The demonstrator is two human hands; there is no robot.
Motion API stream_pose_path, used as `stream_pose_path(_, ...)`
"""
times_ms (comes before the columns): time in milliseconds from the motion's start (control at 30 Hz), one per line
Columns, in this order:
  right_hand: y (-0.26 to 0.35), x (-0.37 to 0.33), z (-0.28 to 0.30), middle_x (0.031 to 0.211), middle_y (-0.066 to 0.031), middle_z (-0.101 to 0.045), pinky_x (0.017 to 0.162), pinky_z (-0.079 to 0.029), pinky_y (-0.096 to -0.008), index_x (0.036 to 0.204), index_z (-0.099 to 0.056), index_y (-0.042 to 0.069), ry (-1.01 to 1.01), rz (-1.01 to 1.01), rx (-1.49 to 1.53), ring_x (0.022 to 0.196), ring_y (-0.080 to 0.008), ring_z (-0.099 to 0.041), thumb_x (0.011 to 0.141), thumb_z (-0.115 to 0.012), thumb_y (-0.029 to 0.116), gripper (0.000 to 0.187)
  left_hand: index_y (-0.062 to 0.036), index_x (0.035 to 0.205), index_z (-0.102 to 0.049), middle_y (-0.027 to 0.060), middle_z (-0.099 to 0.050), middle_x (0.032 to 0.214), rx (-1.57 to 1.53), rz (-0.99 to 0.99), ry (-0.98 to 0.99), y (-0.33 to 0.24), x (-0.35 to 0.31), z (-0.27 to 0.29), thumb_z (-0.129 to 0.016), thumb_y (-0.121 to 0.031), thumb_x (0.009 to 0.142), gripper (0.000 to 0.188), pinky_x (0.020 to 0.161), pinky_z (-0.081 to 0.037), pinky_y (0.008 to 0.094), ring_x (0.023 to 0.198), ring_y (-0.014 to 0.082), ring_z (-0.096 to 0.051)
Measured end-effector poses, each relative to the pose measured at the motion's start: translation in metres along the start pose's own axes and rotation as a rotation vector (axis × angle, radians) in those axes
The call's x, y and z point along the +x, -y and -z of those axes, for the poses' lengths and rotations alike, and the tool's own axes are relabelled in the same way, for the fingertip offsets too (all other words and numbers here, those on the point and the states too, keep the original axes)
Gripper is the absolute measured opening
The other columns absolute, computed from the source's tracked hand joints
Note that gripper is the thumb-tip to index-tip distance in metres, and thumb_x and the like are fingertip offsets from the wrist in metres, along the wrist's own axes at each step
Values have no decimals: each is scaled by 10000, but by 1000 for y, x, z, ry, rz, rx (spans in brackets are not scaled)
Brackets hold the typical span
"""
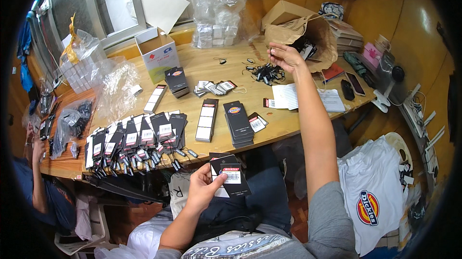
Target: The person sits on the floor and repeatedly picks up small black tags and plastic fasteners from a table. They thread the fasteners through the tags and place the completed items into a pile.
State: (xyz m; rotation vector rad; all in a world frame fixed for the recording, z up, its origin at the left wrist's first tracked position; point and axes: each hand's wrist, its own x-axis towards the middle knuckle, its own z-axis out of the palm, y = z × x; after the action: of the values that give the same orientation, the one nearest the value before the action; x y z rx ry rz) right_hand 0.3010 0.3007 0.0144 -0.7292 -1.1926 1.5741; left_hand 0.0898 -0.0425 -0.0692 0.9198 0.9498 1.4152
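Observation:
Above my lap, my left hand (204,187) is closed around a few black and white hang tags (233,176), thumb across their front; a small barcode tag lies on top. My right hand (286,58) reaches far over the table with thumb and fingertips pinched together. Whatever it pinches is too small to make out. Just below it lies a heap of black tag strings (266,73). A stack of black hang tags (237,123) stands near the table's front edge, beside a stack of white-panelled tags (207,120).
Many strung tags (139,136) cover the front left of the table (187,105). Behind stand a white carton (158,57) and an open brown paper bag (279,35). A folded paper sheet (308,99) and phone (355,84) lie right. Another person's arm (38,162) shows at far left.

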Motion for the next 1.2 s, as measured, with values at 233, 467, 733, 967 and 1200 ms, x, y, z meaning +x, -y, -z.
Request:
stream_pose_path(233, 6, -18, -10, 1071, -67, -500, 617, -443, -236, 1133, -429, -4, 181, 118, 87, 729, -165, -532, 747, -506, -58, 398, 39, 922, -535, 58, -587, 855, 38, -17, 24, -2, 0, -2, -568, 22, 737, 188, 681, -433, 190, 749, 75, -540)
stream_pose_path(467, 6, -4, 6, 1075, -48, -481, 560, -458, -238, 1177, -388, 13, 56, -116, -288, 694, -160, -535, 715, -506, -97, 489, 38, 941, -536, 55, -589, 851, 35, 7, 83, 1, -1, -4, -574, 18, 735, 210, 685, -437, 207, 747, 81, -543)
stream_pose_path(733, 34, -1, -6, 1084, -29, -469, 595, -443, -224, 1193, -369, 23, 168, 100, -89, 707, -148, -522, 724, -506, -83, 500, 42, 933, -535, 59, -588, 849, 29, 9, 83, 1, -2, -1, -569, 24, 738, 199, 677, -446, 211, 745, 85, -545)
stream_pose_path(967, 51, -28, -5, 1127, -44, -461, 624, -447, -230, 1199, -355, 12, 285, 191, 22, 744, -158, -545, 732, -524, -52, 501, 46, 937, -532, 62, -584, 864, 10, -3, 114, 1, -4, -6, -567, 15, 743, 200, 684, -443, 210, 755, 85, -541)
stream_pose_path(1200, -5, -169, -67, 957, -53, -580, 679, -450, -230, 1004, -552, 6, 234, 320, -82, 741, -104, -544, 721, -541, -23, 285, 56, 991, -516, 156, -503, 1096, -96, -49, 90, -7, -3, -17, -622, -57, 693, 335, 745, -441, 250, 810, 121, -557)
